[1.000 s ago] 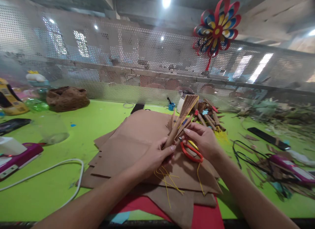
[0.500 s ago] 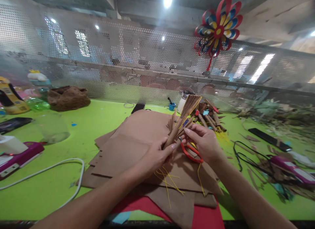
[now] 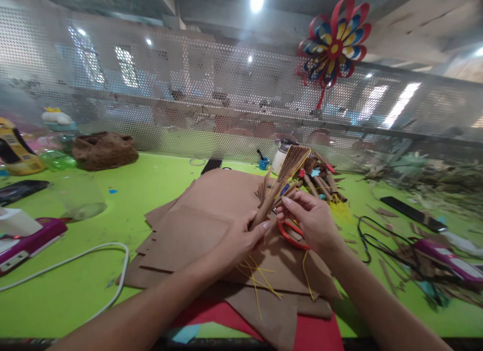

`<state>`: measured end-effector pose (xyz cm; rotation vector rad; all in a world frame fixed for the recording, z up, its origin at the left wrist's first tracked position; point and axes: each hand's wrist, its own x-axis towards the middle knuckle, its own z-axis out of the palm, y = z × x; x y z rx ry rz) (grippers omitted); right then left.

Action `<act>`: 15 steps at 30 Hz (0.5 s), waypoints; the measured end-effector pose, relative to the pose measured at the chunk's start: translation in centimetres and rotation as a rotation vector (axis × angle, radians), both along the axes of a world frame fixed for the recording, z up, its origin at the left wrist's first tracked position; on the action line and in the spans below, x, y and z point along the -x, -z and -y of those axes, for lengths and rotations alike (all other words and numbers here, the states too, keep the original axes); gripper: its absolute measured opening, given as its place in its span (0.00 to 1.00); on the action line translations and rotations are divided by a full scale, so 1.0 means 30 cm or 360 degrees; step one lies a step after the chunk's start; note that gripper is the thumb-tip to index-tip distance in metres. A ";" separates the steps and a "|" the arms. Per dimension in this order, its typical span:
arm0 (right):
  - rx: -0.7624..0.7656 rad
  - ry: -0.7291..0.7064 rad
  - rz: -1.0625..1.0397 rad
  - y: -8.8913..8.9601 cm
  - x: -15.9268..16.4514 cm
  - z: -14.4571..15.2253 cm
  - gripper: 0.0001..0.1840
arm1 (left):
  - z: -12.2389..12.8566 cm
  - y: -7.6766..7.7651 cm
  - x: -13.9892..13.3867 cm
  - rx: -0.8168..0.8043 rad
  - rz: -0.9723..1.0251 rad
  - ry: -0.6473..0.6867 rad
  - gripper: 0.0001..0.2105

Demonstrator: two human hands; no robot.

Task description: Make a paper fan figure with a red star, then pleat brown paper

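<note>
My left hand (image 3: 241,235) is closed round the lower end of a brown rolled-paper craft piece (image 3: 268,202), which tilts up and away with pleated fans at its top and sides. At its right side, the thumb and fingers of my right hand (image 3: 317,220) pinch a small pleated fan. A yellow thread runs along the top fan. Below my right hand lie orange-handled scissors (image 3: 290,239), their blades mostly hidden. Under both hands is a stack of brown paper sheets (image 3: 188,235), with loose yellow threads (image 3: 260,278) hanging over it.
Similar brown paper rolls (image 3: 320,182) are heaped behind my right hand, near a jar (image 3: 278,160) and a small blue pot (image 3: 263,163). Purple power strips (image 3: 451,260) with cables sit at both sides. A phone (image 3: 413,213) and plant scraps lie right. Perforated metal screen (image 3: 226,99) stands behind.
The craft piece's top fan has tipped very slightly to the right. Both hands keep their hold in nearly the same place.
</note>
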<state>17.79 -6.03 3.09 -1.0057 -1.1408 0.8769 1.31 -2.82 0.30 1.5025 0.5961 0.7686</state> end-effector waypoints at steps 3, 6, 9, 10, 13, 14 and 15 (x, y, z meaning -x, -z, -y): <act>-0.0007 0.0010 0.0012 0.000 0.000 0.001 0.10 | 0.007 -0.013 0.001 0.0009 -0.0005 0.0005 0.12; -0.0014 0.0010 0.0026 0.002 -0.001 0.000 0.10 | 0.013 -0.023 0.001 0.0012 -0.0012 0.0005 0.12; -0.0016 0.0002 0.0018 0.004 0.000 0.001 0.10 | 0.012 -0.023 0.000 -0.0012 -0.0007 -0.0006 0.12; -0.0018 -0.0002 0.0011 0.005 0.001 0.001 0.10 | 0.011 -0.021 0.000 -0.0022 -0.0008 -0.0012 0.12; -0.0026 0.0009 -0.0003 0.007 0.008 0.002 0.10 | 0.005 -0.015 0.000 -0.0065 -0.0024 -0.0021 0.12; -0.0031 0.0018 -0.0004 0.008 0.010 0.003 0.10 | 0.004 -0.014 0.000 -0.0080 -0.0034 -0.0024 0.12; -0.0037 0.0028 -0.0001 0.009 0.012 0.003 0.10 | 0.003 -0.013 0.000 -0.0094 -0.0043 -0.0031 0.12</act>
